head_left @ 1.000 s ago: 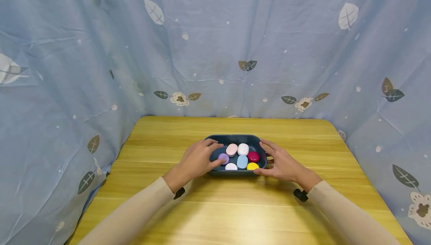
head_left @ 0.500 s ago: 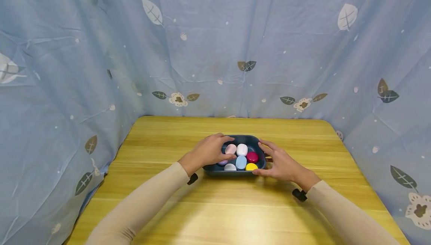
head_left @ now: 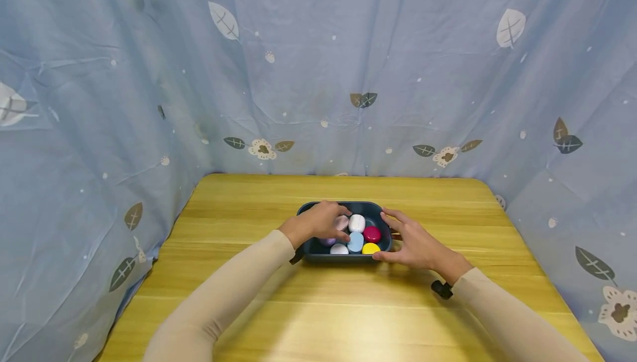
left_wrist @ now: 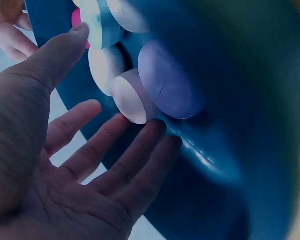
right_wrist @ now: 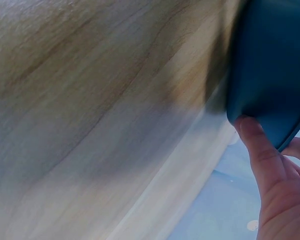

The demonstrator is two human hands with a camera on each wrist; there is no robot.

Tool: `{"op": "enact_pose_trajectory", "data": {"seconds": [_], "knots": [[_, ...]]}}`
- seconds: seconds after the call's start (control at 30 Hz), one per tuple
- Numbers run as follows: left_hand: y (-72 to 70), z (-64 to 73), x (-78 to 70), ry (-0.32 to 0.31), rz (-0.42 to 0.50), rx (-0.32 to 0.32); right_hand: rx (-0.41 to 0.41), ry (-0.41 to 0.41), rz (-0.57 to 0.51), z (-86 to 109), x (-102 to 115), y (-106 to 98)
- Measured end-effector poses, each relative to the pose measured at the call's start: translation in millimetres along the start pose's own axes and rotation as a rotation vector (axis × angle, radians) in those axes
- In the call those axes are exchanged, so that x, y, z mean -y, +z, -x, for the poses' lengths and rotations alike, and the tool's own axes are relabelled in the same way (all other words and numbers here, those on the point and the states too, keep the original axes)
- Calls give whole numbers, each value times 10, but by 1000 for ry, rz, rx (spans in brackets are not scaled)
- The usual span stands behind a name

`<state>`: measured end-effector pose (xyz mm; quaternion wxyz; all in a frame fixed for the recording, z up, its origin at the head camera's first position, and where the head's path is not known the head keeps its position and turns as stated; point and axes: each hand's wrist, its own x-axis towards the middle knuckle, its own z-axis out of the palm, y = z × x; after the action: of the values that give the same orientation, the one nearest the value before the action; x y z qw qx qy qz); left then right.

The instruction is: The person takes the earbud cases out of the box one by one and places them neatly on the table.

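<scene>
A dark blue oblong tray with rounded corners holds several small rounded blocks. Among them are a purple block, a pale pink block, a light blue block, a white block, a crimson block and a yellow block. My left hand reaches over the tray's left half, its fingers spread. In the left wrist view its fingertips come right up to the pale pink block and the thumb overlaps the light blue one. My right hand holds the tray's right end between thumb and fingers.
The tray stands on a wood-grain table. Blue curtains with leaf and flower prints surround it at the back and on both sides. Another white block lies by the tray's front wall.
My left hand has moved right, from the tray's left end to over the blocks, and now partly covers the purple and pale pink ones. My right hand has stayed at the right end.
</scene>
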<state>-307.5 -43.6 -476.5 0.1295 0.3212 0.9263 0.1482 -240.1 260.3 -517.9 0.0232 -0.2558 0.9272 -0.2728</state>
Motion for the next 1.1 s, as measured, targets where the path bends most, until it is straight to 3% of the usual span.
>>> {"op": "enact_pose_trajectory", "data": {"seconds": [0.23, 0.6, 0.87, 1.1], "knots": [[-23, -79, -4, -42, 36, 20, -10, -5, 9, -13, 2, 4], [-34, -113, 23, 0, 6, 9, -25, 11, 36, -15, 19, -4], [-55, -126, -57, -18, -24, 57, -14, -1, 18, -6, 7, 5], [-91, -128, -87, -15, -14, 54, -12, 9, 11, 9, 10, 0]]}}
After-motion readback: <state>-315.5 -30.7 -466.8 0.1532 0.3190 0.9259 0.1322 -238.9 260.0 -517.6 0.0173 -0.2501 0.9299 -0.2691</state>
